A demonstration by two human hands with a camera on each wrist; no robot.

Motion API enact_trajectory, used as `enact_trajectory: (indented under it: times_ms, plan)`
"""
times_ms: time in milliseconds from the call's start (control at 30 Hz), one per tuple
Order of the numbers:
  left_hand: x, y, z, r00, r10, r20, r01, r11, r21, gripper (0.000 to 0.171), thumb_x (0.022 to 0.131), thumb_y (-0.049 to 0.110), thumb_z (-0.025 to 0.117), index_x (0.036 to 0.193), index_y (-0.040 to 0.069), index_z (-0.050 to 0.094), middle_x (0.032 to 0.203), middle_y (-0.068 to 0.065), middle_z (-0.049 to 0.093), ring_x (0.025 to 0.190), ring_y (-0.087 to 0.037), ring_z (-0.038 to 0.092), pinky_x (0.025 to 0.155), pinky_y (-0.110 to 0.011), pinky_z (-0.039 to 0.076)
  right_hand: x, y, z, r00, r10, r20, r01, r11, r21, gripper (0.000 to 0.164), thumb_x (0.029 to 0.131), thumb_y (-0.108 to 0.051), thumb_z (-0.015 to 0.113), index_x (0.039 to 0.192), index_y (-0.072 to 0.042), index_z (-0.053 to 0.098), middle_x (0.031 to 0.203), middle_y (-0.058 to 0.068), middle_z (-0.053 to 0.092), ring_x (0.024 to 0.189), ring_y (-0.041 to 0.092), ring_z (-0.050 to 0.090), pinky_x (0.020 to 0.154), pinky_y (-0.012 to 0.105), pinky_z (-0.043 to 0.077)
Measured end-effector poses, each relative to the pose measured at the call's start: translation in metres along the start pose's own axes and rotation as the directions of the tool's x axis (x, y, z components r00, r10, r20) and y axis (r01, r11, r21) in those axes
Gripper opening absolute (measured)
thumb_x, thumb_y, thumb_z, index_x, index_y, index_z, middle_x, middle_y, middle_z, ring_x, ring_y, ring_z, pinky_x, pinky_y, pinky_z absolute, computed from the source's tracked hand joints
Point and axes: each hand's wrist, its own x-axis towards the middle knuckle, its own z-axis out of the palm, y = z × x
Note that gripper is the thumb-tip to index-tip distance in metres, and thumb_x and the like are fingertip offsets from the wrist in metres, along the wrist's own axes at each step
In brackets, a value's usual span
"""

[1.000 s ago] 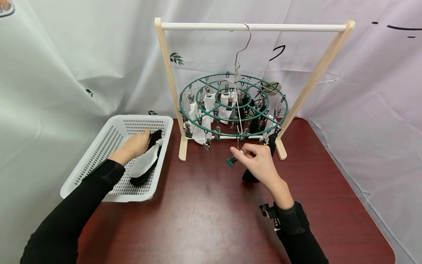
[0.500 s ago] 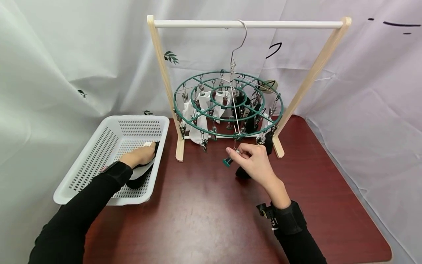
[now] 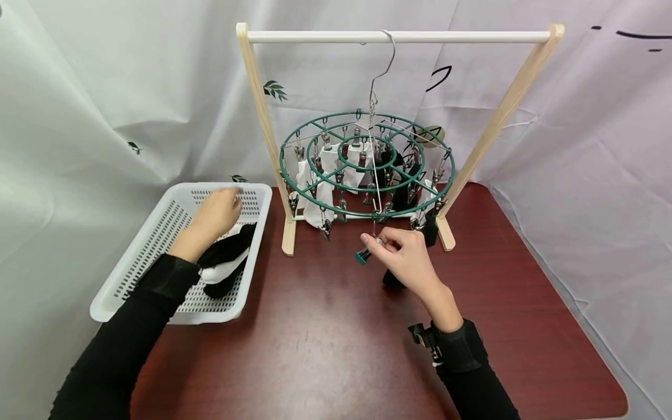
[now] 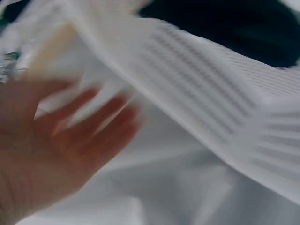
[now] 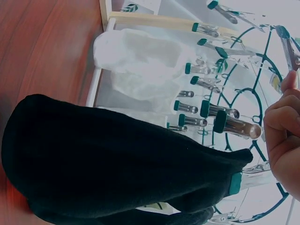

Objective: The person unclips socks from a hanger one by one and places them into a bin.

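My left hand (image 3: pixel 214 217) is over the back of the white basket (image 3: pixel 220 186), holding nothing. In the left wrist view its fingers are spread and blurred by motion. A black sock (image 3: pixel 226 248), a white sock (image 3: pixel 223 270) and more black fabric lie below it in the basket. My right hand (image 3: pixel 406 256) pinches a clip (image 3: pixel 363 255) with a green tip, hanging at the front of the round green drying hanger (image 3: pixel 326 206). Close beside that hand, a black sock (image 5: pixel 103 159) hangs from another clip.
A wooden stand (image 3: pixel 496 125) with a white top bar (image 3: pixel 315 37) carries the hanger by a metal hook (image 3: pixel 385 70). White socks (image 3: pixel 317 213) and black socks hang from its clips. The dark red table (image 3: pixel 315 326) lies underneath.
My left hand reached down among the socks in the basket, then came up and back without them. A black sock now lies across the white one. My right hand stays on the clip.
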Motion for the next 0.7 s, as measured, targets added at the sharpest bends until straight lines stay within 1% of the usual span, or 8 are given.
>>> enact_trajectory:
  times_ms: [33,67,167,267,367,467,567,700]
  plan:
    - [0.0,0.011,0.0,0.986,0.035,-0.164,-0.046,0.997,-0.064,0.035,0.102,0.004,0.045,0.134,-0.009,0.055,0.13,-0.031,0.058,0.121,-0.049,0.053,0.101,-0.058,0.043,0.0,0.0,0.0,1.0,0.0,-0.001,0.0,1.0,0.0,0.044,0.093,-0.019,0.074,0.057,-0.018,0.047,0.053,-0.012,0.026,0.049,0.009,0.026,0.05,0.026,0.025]
    - [0.0,0.022,0.0,0.942,0.084,-0.325,-0.128,0.985,-0.116,0.033,0.101,0.001,0.046,0.13,-0.009,0.058,0.126,-0.03,0.06,0.118,-0.047,0.054,0.1,-0.056,0.043,0.0,0.0,0.0,1.0,0.001,-0.002,-0.001,1.0,-0.001,0.044,0.093,-0.019,0.074,0.057,-0.018,0.046,0.053,-0.012,0.026,0.05,0.009,0.026,0.05,0.025,0.024]
    - [-0.002,0.061,0.005,0.728,0.232,-0.645,-0.414,0.898,-0.145,0.027,0.098,-0.003,0.05,0.121,-0.009,0.062,0.118,-0.027,0.064,0.115,-0.043,0.056,0.105,-0.048,0.043,0.0,0.0,0.001,1.0,-0.002,-0.003,0.002,1.0,-0.001,0.045,0.093,-0.019,0.074,0.057,-0.018,0.045,0.054,-0.012,0.025,0.051,0.008,0.025,0.051,0.025,0.023]
    - [-0.006,0.097,0.012,0.545,0.395,-0.739,-0.627,0.778,-0.047,0.026,0.095,-0.006,0.051,0.118,-0.01,0.063,0.114,-0.027,0.065,0.111,-0.042,0.059,0.105,-0.046,0.045,0.0,0.0,0.002,1.0,-0.012,-0.006,0.012,1.0,-0.004,0.046,0.092,-0.019,0.073,0.057,-0.018,0.044,0.054,-0.013,0.025,0.051,0.008,0.024,0.051,0.025,0.022]
    - [-0.01,0.125,0.019,0.43,0.545,-0.72,-0.739,0.671,0.066,0.027,0.095,-0.005,0.049,0.118,-0.011,0.062,0.11,-0.026,0.066,0.106,-0.041,0.062,0.1,-0.048,0.048,0.001,0.001,0.002,1.0,-0.023,-0.013,0.023,1.0,-0.003,0.046,0.092,-0.018,0.074,0.057,-0.018,0.044,0.055,-0.013,0.025,0.051,0.008,0.024,0.05,0.025,0.022]
    - [-0.011,0.145,0.027,0.37,0.644,-0.67,-0.794,0.594,0.132,0.026,0.097,-0.001,0.047,0.116,-0.011,0.063,0.107,-0.024,0.067,0.102,-0.039,0.063,0.096,-0.049,0.05,0.002,0.001,0.002,0.999,-0.035,-0.017,0.035,0.999,-0.002,0.046,0.092,-0.017,0.074,0.057,-0.018,0.044,0.054,-0.012,0.026,0.05,0.008,0.025,0.05,0.024,0.023]
    - [-0.011,0.157,0.034,0.357,0.689,-0.63,-0.812,0.562,0.154,0.026,0.102,0.005,0.044,0.111,-0.009,0.064,0.102,-0.02,0.067,0.097,-0.035,0.063,0.09,-0.045,0.05,0.002,0.001,0.002,0.999,-0.047,-0.017,0.047,0.999,-0.001,0.046,0.092,-0.016,0.074,0.057,-0.017,0.045,0.054,-0.012,0.027,0.049,0.008,0.027,0.049,0.024,0.025]
    - [-0.01,0.164,0.042,0.365,0.712,-0.6,-0.809,0.561,0.174,0.03,0.105,0.01,0.039,0.103,-0.006,0.064,0.091,-0.015,0.063,0.085,-0.032,0.057,0.079,-0.042,0.046,0.003,0.0,0.001,0.999,-0.05,-0.013,0.05,0.999,0.001,0.045,0.092,-0.017,0.074,0.057,-0.018,0.045,0.053,-0.011,0.028,0.048,0.007,0.029,0.049,0.023,0.026]
